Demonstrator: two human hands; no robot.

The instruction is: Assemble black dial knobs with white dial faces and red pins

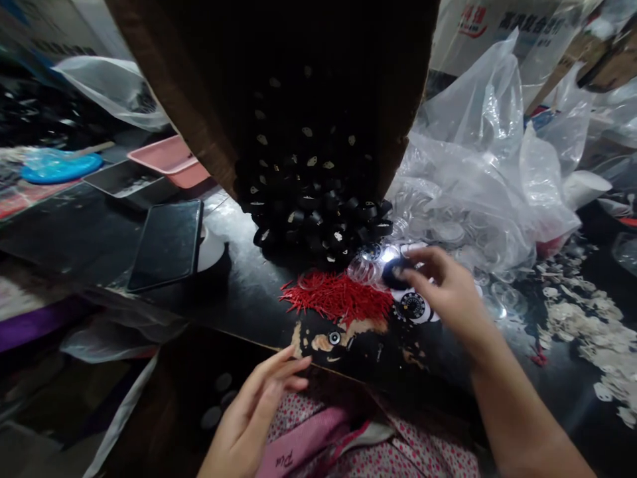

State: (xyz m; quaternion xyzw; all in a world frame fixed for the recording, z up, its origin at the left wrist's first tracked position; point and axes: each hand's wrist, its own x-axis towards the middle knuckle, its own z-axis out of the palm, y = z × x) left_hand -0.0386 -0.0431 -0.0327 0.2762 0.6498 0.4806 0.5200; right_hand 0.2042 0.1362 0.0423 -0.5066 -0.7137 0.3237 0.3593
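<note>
My right hand (438,285) pinches a small round black part (395,273) over the right end of the red sliver pile. Just under it lie round printed dials (413,306) and clear plastic rings (365,271). My left hand (271,392) is at the table's front edge, fingers apart and holding nothing. Thin red pieces (338,297) form a heap between the hands and the box. A small metal-and-black ring (334,338) rests on a worn patch of the table. Black ring-shaped parts (318,222) spill from the mouth of a cardboard box (199,113).
Clear plastic bags (478,159) and clear discs stand at the right, with flat pale pieces (587,332) scattered beyond. On the left are a dark tablet (168,243), a grey tray (124,182), a pink basket (172,159) and a blue lid (62,167).
</note>
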